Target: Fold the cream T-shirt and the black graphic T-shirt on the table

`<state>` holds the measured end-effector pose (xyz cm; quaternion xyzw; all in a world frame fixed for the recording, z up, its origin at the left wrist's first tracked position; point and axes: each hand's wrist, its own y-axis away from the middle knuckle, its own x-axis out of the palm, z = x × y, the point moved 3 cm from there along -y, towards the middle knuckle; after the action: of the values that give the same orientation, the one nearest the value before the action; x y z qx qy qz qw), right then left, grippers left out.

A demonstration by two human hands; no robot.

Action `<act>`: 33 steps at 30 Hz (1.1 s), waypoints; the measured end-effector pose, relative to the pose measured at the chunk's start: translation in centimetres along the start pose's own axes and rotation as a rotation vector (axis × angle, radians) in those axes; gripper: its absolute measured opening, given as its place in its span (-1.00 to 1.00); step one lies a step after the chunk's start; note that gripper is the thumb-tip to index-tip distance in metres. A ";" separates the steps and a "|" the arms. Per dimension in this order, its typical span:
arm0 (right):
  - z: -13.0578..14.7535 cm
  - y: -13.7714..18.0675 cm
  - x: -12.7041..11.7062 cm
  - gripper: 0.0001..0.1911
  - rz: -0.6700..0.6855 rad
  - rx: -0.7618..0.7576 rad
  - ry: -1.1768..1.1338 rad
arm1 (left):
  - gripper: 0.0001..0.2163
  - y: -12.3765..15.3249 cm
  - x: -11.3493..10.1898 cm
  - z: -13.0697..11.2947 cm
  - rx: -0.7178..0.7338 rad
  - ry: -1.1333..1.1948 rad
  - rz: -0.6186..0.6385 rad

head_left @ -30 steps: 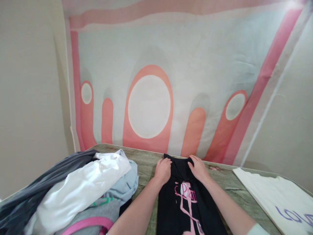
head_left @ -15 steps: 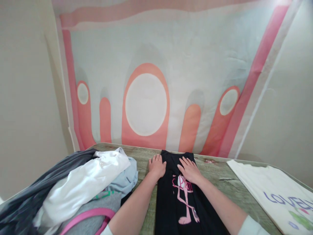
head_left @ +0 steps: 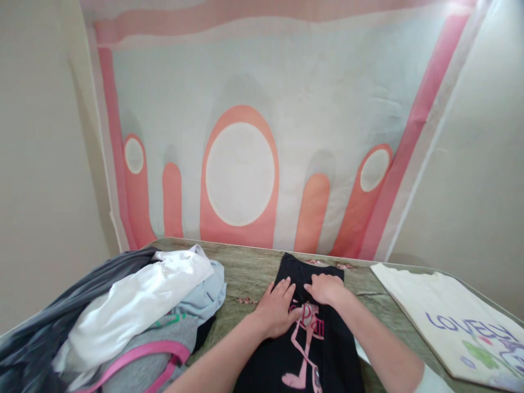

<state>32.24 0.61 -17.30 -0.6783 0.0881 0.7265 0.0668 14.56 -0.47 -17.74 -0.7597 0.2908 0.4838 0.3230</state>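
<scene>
A black shirt [head_left: 338,344] with a pink cartoon figure and pink lettering lies on the wooden-topped table, folded narrow, its neck end toward the wall. My left hand [head_left: 278,312] rests flat on its upper left part, fingers stretched out and spread. On the upper right part, my right hand [head_left: 325,289] is closed, with its fingers curled down onto the black fabric and their tips partly hidden. Small creases run through the cloth between the two hands.
To the left is a loose heap of clothes: a white garment [head_left: 135,303], a light blue one [head_left: 207,295], a dark grey one [head_left: 45,327] and a grey one with a pink band [head_left: 137,357]. A folded cream shirt [head_left: 442,305] lies right. A patterned wall hanging [head_left: 347,93] stands behind the table [head_left: 241,273].
My left hand has slid right and nearer onto the black shirt. My right hand has gone from flat to curled. The shirt's neck end has shifted right and turned askew.
</scene>
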 end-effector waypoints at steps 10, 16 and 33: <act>2.6 -0.4 0.7 -0.47 -0.143 -0.405 -0.125 | -0.47 0.2 0.6 -1.5 -0.074 0.040 -0.055; 2.0 -1.6 2.1 -0.42 -0.071 -0.467 -0.228 | -0.74 -3.0 -1.3 -0.6 -0.168 -0.013 -0.086; 2.8 0.0 -0.3 -0.35 -0.004 -0.600 -0.295 | -0.56 -12.6 0.6 11.9 -0.537 0.692 -0.279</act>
<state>29.50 1.24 -16.80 -0.5553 -0.1417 0.8103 -0.1223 17.77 16.51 -19.49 -0.9652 0.1406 0.2119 0.0606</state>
